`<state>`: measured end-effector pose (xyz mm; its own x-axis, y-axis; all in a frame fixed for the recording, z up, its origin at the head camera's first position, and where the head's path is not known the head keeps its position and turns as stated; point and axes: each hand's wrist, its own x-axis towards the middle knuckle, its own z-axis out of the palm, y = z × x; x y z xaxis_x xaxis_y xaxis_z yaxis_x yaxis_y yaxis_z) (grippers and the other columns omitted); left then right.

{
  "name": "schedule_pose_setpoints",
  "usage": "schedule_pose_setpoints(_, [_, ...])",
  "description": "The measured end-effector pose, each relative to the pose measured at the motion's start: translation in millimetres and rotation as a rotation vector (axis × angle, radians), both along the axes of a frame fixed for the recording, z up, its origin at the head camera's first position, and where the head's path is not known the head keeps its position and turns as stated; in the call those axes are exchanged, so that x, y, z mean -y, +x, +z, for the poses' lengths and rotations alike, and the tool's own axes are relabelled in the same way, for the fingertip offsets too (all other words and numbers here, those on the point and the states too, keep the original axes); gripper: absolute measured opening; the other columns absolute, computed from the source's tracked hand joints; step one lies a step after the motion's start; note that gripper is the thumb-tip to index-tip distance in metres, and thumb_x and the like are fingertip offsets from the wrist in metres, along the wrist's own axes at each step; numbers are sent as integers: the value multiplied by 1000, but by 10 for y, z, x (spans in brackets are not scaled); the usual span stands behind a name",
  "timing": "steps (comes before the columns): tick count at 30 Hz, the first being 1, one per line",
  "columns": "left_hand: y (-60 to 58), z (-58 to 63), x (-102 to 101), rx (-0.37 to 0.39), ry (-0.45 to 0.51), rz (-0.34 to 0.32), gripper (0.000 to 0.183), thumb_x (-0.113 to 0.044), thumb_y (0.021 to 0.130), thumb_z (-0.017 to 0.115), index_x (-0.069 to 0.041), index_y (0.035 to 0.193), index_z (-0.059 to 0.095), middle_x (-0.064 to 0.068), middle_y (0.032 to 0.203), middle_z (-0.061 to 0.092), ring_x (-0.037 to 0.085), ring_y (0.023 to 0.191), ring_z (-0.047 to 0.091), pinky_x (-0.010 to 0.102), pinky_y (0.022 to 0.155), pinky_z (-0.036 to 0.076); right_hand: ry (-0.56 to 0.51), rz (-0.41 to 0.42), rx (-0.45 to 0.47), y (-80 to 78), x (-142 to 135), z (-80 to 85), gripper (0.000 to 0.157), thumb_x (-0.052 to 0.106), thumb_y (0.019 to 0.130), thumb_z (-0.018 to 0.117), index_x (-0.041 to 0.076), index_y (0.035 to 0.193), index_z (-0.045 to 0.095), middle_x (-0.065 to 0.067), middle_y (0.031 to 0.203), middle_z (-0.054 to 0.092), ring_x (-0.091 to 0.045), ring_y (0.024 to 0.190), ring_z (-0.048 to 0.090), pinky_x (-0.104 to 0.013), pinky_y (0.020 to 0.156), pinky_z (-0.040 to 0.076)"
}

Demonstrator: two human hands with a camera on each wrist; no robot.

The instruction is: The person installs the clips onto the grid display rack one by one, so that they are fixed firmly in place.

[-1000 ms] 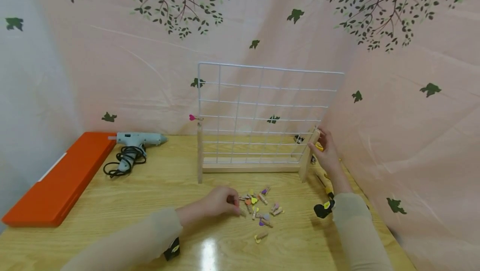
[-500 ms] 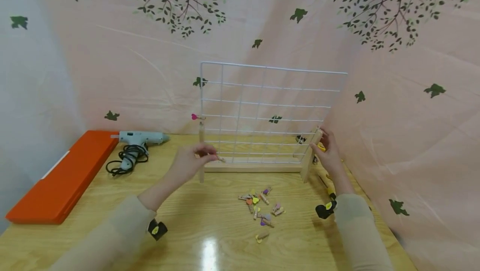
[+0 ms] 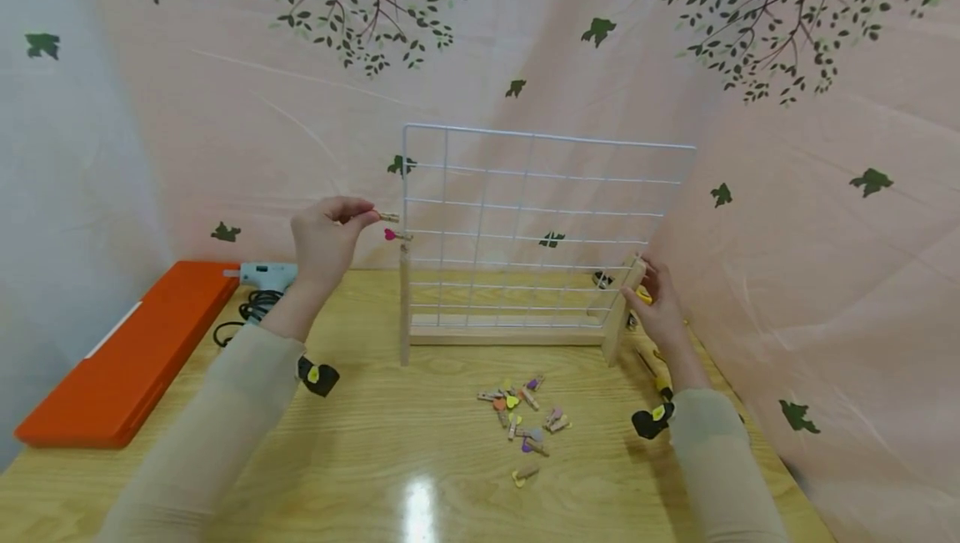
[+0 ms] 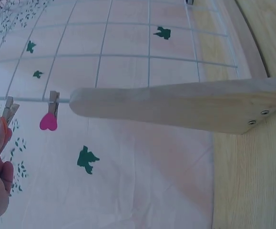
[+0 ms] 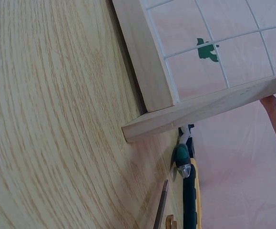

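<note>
My left hand point(image 3: 326, 238) pinches a small wooden clothespin point(image 4: 9, 112) with a bit of orange showing between the fingers. Its free tip points at the left edge wire of a white wire grid point(image 3: 525, 172). Just below it, a clothespin with a pink heart point(image 4: 48, 121) is clipped on that same wire, above the left wooden upright point(image 4: 166, 107). On the other side, my right hand point(image 3: 660, 301) grips the right wooden upright point(image 5: 199, 109) of the stand near its top. A wooden crossbar point(image 3: 510, 335) joins both uprights at the table.
Several small clothespins with coloured hearts point(image 3: 529, 434) lie loose in front of the stand. An orange case point(image 3: 112, 359) lies at the left beside a glue gun point(image 3: 268, 275), partly hidden by the left arm. Tools, including a screwdriver point(image 3: 654, 374), lie by the right wall.
My left hand has lifted a clothespin from the loose pile and carried it left and up to the grid's left edge. The right hand stays on the right upright.
</note>
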<state>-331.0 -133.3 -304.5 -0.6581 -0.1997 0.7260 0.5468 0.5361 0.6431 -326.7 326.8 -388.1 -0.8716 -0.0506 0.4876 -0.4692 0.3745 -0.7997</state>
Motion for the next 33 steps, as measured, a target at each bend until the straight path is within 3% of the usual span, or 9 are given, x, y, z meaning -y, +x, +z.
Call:
schedule_pose_setpoints(7, [-138,4,-50,107,116,-47,27,-32,75,68,-7,86,71,7,82,69,5,67,60,14,60,48,-4,-1,-11,-11,-7,-9,60,-4,85,54,4,136,24,-26,129,37,-9,111,43,-9,75,44])
schedule_pose_setpoints(11, [-143,3,-116,100,136,-69,28,-30,74,69,-5,85,70,7,81,69,6,66,60,15,58,48,-8,5,-24,-9,2,-10,59,-4,85,54,4,136,24,-27,128,37,-6,109,44,-10,75,44])
schedule_pose_setpoints(19, [-126,-28,-132,76,88,-66,29,-33,75,68,-8,91,70,5,85,68,7,67,53,14,57,41,-8,10,-23,-6,-4,-13,59,-4,85,54,4,135,24,-27,127,38,-9,108,45,-12,73,45])
schedule_pose_setpoints(25, [43,-19,-109,20,21,-4,33,-28,74,70,-13,104,67,5,91,64,13,72,49,18,60,38,-12,9,8,-1,5,-7,59,-2,86,53,8,136,24,-25,131,35,-15,112,43,-11,74,45])
schedule_pose_setpoints(27, [135,-28,-131,-7,-7,-14,33,-25,73,72,-13,104,67,6,89,62,16,72,48,22,60,38,-4,6,10,3,11,1,59,-1,86,53,8,136,24,-26,130,35,-17,112,43,-11,75,44])
schedule_pose_setpoints(30, [278,-97,-212,16,-39,-87,33,-26,73,72,-13,103,67,6,90,63,16,73,49,24,61,39,16,-3,5,13,20,11,59,-1,86,54,7,136,23,-27,129,34,-23,113,43,-11,75,43])
schedule_pose_setpoints(33, [417,-248,-332,87,-80,-198,34,-26,73,72,-12,103,66,4,91,63,16,76,50,26,63,41,27,-8,-4,17,23,13,59,-2,86,54,5,136,23,-27,130,35,-29,114,42,-10,75,43])
